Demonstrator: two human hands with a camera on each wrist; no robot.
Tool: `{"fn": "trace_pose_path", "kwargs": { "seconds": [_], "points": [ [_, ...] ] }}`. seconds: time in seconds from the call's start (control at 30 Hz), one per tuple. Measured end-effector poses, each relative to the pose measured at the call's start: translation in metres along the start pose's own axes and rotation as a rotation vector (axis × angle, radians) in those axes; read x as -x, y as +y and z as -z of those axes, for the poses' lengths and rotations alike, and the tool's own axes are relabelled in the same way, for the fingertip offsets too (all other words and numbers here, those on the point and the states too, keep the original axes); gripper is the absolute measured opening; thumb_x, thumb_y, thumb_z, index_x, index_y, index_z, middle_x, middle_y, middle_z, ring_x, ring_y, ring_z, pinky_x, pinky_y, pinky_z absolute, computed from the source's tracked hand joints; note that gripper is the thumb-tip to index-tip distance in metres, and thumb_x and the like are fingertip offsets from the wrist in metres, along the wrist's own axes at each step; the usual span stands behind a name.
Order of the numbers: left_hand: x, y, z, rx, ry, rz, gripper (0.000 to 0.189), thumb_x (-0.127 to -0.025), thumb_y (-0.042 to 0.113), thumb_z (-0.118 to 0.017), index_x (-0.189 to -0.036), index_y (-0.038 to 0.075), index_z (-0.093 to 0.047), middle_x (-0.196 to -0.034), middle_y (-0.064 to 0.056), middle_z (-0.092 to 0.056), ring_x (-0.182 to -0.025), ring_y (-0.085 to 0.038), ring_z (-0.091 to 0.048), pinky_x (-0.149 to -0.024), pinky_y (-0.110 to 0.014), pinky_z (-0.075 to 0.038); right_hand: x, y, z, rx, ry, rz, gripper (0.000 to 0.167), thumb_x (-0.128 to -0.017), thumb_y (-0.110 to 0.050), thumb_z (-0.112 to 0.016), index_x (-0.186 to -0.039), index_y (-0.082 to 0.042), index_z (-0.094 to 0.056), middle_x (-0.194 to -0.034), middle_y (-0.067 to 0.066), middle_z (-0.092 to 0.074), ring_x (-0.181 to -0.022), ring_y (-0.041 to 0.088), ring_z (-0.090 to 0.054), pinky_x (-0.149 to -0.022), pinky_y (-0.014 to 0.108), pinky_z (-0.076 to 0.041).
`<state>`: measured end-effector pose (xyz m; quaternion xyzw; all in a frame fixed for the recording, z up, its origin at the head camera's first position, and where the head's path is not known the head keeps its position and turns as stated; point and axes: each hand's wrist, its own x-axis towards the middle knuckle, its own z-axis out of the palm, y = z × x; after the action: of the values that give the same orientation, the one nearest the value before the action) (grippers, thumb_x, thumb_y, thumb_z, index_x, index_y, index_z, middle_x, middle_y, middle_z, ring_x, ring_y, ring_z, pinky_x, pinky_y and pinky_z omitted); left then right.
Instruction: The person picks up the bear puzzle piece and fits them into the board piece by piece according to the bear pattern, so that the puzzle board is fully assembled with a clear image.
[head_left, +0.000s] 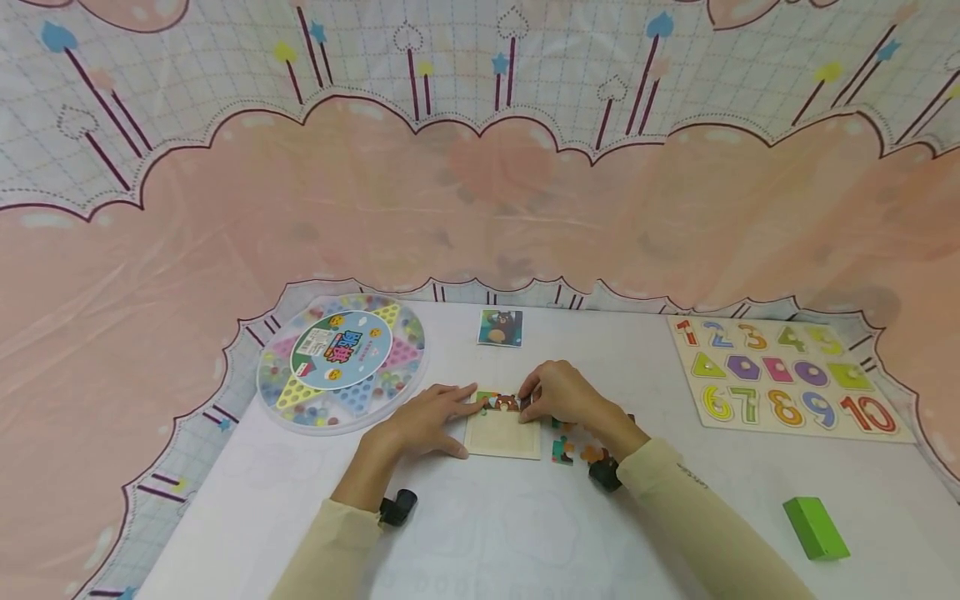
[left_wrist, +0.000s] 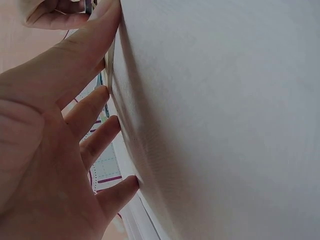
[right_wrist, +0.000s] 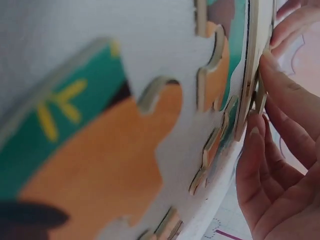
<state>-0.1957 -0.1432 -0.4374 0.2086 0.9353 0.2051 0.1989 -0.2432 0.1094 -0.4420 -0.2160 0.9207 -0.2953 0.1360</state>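
Left hand splayed, right hand pinching a piece, you're likely filling the tray at one o'clock, so press level next

Softly and rather evenly lit in the head view, with only pale shadows on the tabletop and slight blur on small details. Much dimmer and greyer in the left wrist view, with a broad, soft-edged shadow beside the fingers. Also dim in the right wrist view, with blur on the nearest puzzle piece and curved lens distortion along the tabletop.
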Motion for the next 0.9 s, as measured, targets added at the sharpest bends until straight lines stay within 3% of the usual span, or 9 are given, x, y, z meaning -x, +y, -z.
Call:
{"fn": "trace_pose_path", "kwargs": {
  "seconds": [0.9],
  "points": [
    [-0.0003, 0.0002, 0.0, -0.003, -0.006, 0.006, 0.076, -0.081, 0.031, -0.085, -0.15, 0.029, -0.052, -0.169, 0.004, -0.033, -0.155, -0.032, -0.031, -0.122, -0.06, -0.034, -0.0021, 0.0004, -0.0008, 0.019, -0.014, -0.042, 0.022, -0.077, -0.022, -0.09, -0.093, -0.011, -0.079, -0.091, 0.002, -0.068, -0.079, 0.014, -0.054, -0.07, 0.024, -0.047]
  ]
}}
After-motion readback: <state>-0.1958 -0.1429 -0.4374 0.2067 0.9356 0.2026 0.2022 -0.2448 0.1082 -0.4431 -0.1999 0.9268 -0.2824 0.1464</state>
